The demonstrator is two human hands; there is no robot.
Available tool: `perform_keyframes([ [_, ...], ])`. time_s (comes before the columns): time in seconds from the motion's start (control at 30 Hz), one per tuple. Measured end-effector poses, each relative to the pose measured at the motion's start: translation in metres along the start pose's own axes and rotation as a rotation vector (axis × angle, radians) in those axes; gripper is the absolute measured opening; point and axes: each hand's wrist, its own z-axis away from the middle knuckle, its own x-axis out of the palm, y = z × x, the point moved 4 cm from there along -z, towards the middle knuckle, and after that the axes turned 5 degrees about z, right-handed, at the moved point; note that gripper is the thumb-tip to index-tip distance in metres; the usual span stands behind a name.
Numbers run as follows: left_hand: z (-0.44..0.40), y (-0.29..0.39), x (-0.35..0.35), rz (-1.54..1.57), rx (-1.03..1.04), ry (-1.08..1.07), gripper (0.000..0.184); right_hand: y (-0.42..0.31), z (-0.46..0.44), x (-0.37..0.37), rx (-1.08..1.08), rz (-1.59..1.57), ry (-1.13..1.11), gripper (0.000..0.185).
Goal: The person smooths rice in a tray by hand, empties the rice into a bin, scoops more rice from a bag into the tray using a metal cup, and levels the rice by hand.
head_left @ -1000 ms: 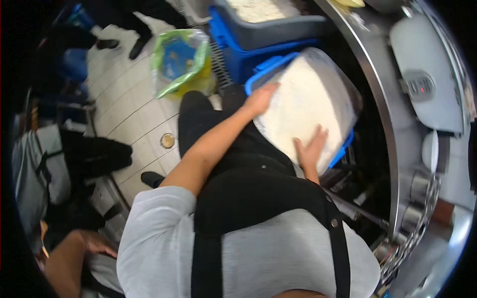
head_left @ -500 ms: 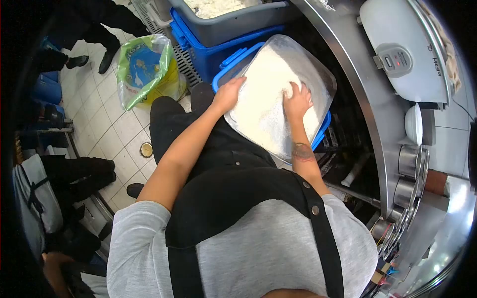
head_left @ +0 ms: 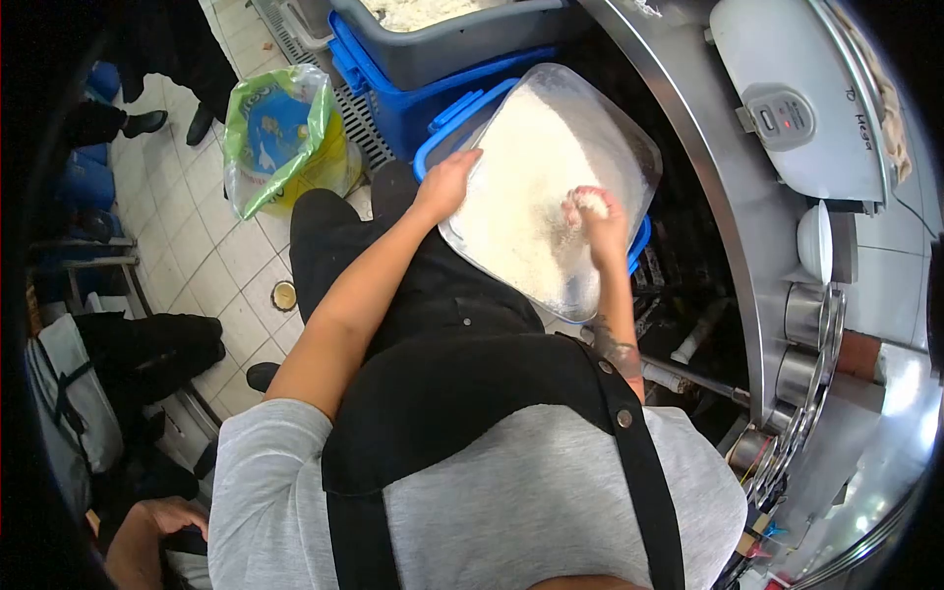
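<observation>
A clear plastic tub (head_left: 637,147) holds a bed of pale, fine powder (head_left: 516,187), like flour or fine crumbs. My left hand (head_left: 447,187) grips the tub's near left rim. Over the right part of the powder, my right hand (head_left: 602,218) is turned up with its fingers curled around a whitish, powdery clump (head_left: 592,204). Whether something lies inside that clump I cannot tell. Under the tub shows the edge of a blue bin (head_left: 639,246).
A grey tub (head_left: 472,37) of white food stands on a blue bin (head_left: 393,113) ahead. To its left is a yellow bucket (head_left: 339,157) lined with a green-edged bag (head_left: 236,147). A steel counter (head_left: 703,128) with a rice cooker (head_left: 801,98) curves along the right. Another person's legs (head_left: 187,59) are at upper left.
My right hand has lifted out of the powder and turned upward, now with a whitish clump in its curled fingers. My left hand stays on the rim. Another person's hand has appeared at lower left.
</observation>
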Motion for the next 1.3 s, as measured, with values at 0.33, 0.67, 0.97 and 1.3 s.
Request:
perform_keyframes([
  [0.33, 0.000, 0.003, -0.001, 0.005, -0.050, -0.038, 0.044, -0.076, 0.017, -0.010, -0.408, -0.031, -0.068, 0.026],
  [0.67, 0.000, 0.004, -0.001, -0.011, -0.065, -0.050, 0.043, 0.005, 0.061, 0.077, -0.772, 1.039, -0.257, 0.037],
  [0.97, 0.000, 0.003, 0.001, -0.017, -0.018, -0.020, 0.046, 0.015, -0.027, 0.084, -1.017, 1.299, -0.110, 0.037],
  [1.3, -0.001, 0.003, 0.000, -0.030, -0.048, -0.044, 0.045, 0.026, -0.045, 0.040, -0.540, 1.040, 0.181, 0.035],
])
